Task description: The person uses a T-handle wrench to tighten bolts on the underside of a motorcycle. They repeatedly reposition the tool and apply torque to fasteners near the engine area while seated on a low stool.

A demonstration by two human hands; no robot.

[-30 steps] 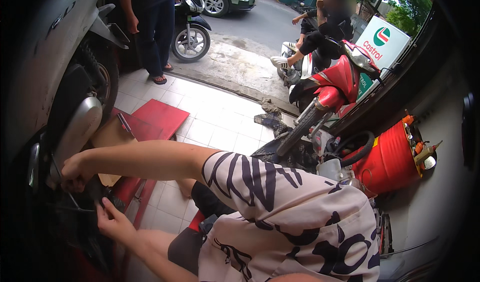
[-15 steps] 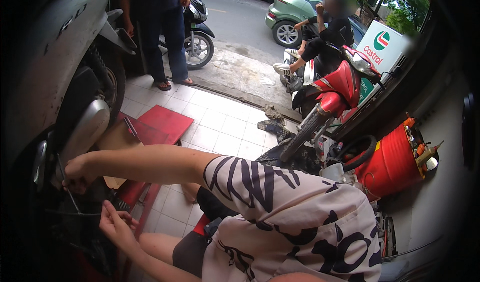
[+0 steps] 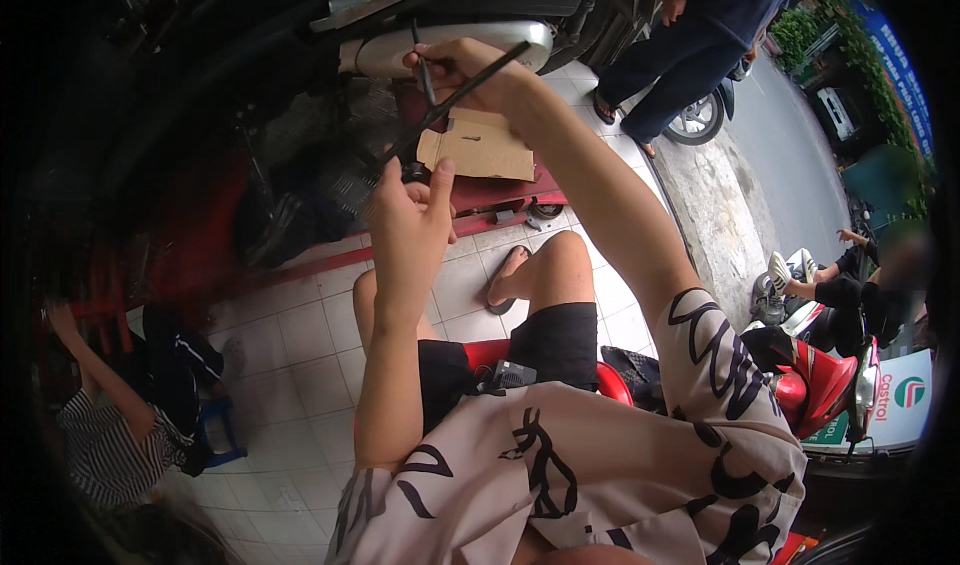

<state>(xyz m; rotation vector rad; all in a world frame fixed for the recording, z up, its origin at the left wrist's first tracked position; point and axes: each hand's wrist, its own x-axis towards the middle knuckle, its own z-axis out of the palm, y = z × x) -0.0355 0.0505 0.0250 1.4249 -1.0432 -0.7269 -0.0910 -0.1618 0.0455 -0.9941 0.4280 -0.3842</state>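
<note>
beside a parked motorbike [image 3: 300, 95], right hand [image 3: 470, 70] fingers clamped on a thin dark tool [image 3: 425, 65] at the chrome exhaust [image 3: 450, 45], left hand [image 3: 405, 215] fingers closed around a long dark rod [image 3: 450, 100], cardboard piece [image 3: 480, 150] on the red ramp below

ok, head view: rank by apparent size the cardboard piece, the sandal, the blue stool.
1. cardboard piece, clearly largest.
2. sandal and blue stool: look alike, and the stool is partly hidden, so unranked.
</note>
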